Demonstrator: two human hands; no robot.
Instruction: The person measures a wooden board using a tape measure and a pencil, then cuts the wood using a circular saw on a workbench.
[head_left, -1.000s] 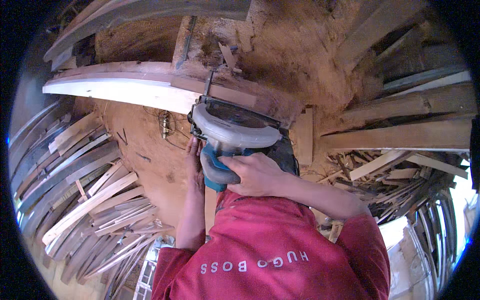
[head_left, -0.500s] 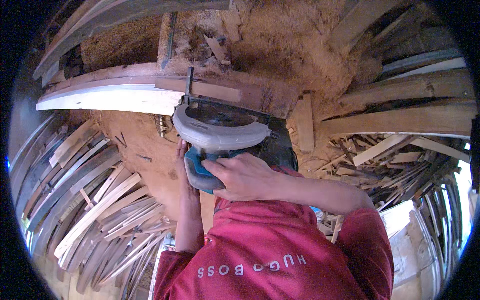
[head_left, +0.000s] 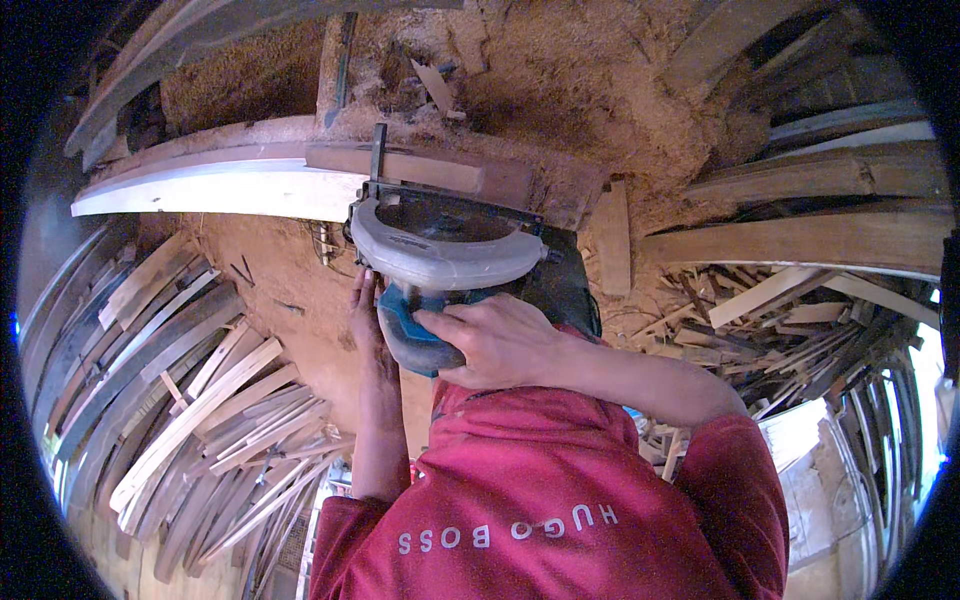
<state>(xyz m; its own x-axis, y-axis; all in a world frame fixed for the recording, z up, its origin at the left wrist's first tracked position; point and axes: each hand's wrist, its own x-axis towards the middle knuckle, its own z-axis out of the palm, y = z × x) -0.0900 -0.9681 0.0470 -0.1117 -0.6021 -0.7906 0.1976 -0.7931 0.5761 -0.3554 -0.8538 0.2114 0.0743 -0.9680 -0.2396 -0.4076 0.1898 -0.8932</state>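
Note:
My right hand point(head_left: 503, 342) is wrapped round the rear handle of a teal circular saw point(head_left: 445, 257) with a grey curved blade guard. The saw rests on wood at the bench's near edge, with a dark metal guide bar point(head_left: 378, 152) sticking out on its far side. Left of the saw, my left hand point(head_left: 369, 318) is raised with its fingers stretched out, fingertips close to the saw's front left corner. Whether they touch it I cannot tell. A long pale board point(head_left: 220, 190) runs left from the saw, and a shorter brown strip point(head_left: 420, 170) lies beyond it. The blade's cutting edge is hidden.
Stacked planks and strips point(head_left: 200, 420) fill the left side. At right lie thick boards point(head_left: 800, 232) and a heap of wood offcuts point(head_left: 770, 345). Sawdust point(head_left: 590, 90) covers the far area, with a small wood scrap point(head_left: 435, 85) in it. A narrow board point(head_left: 611, 240) stands right of the saw.
The whole view has shifted slightly, so the bench and saw appear a little higher. The saw and my right hand sit slightly farther right. Both hands keep nearly the same pose.

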